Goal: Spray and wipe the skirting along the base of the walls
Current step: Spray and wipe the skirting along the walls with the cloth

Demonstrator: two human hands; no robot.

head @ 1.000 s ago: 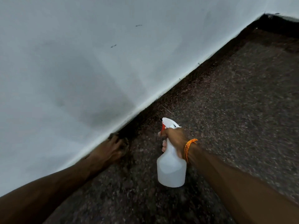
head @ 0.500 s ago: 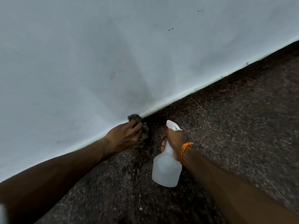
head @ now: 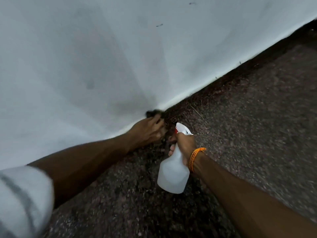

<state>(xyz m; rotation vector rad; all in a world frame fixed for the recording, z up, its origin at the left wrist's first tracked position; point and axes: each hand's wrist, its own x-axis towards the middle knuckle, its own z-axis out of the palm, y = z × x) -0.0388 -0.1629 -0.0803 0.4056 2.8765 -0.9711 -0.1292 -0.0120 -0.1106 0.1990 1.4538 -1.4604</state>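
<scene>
Here the left hand [head: 149, 129] has its fingers curled round a dark cloth [head: 153, 113], bunched and blurred, and holds it against the skirting [head: 214, 87], the dark band where the white wall [head: 103, 57] meets the speckled floor [head: 248, 134]. The cloth sticks out past the fingertips and touches the foot of the wall. Just beside that hand, on its floor side, the right hand [head: 186, 143] grips the neck of a translucent white spray bottle [head: 173, 176]. The fingers wrap the front under the red trigger, though blur hides whether they squeeze it. The bottle's body hangs below the right hand, tilted, and its white nozzle [head: 183, 130] points toward the left hand's knuckles. An orange corded band [head: 195, 157] circles the right wrist. A pale grey sleeve [head: 20, 200] covers the left upper arm. From the left hand the skirting runs on up and away past the right hand.
</scene>
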